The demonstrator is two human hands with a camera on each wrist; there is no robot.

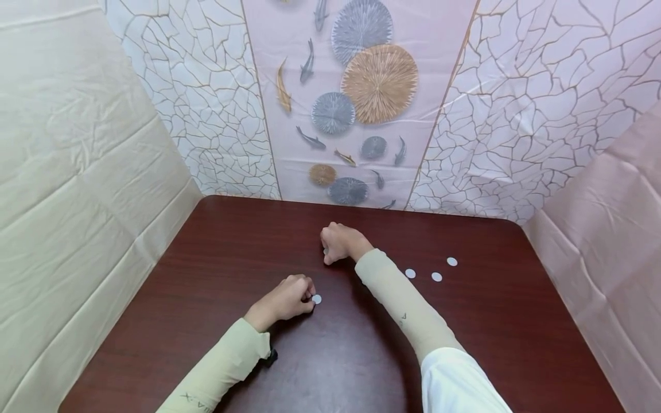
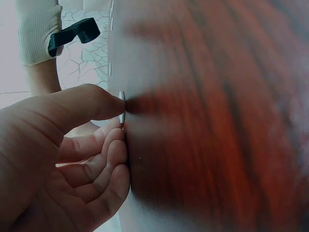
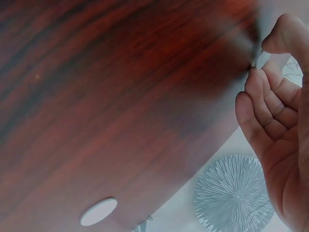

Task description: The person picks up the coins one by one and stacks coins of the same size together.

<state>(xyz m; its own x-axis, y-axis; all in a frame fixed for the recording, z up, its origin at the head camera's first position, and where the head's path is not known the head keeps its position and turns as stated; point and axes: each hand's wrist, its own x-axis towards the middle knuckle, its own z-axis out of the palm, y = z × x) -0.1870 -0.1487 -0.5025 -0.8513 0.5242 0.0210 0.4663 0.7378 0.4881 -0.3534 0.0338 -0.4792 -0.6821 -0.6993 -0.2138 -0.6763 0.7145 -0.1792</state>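
Observation:
My left hand (image 1: 286,298) is low over the table, its thumb and fingers curled at the edge of a small round white disc (image 1: 317,299). In the left wrist view the thumb tip presses against that disc (image 2: 121,107), seen nearly edge-on at the tabletop. Farther back and to the right, my right hand (image 1: 345,243) pinches another white disc (image 3: 262,60), largely hidden by the fingers in the head view. The fingertips are right at the table surface.
Three more white discs lie flat on the dark red wooden table (image 1: 248,246), right of my right forearm: one disc (image 1: 410,273), a second disc (image 1: 436,276) and a third disc (image 1: 452,261). Patterned cloth (image 1: 206,103) hangs behind the table; plain cloth (image 1: 67,229) covers the sides.

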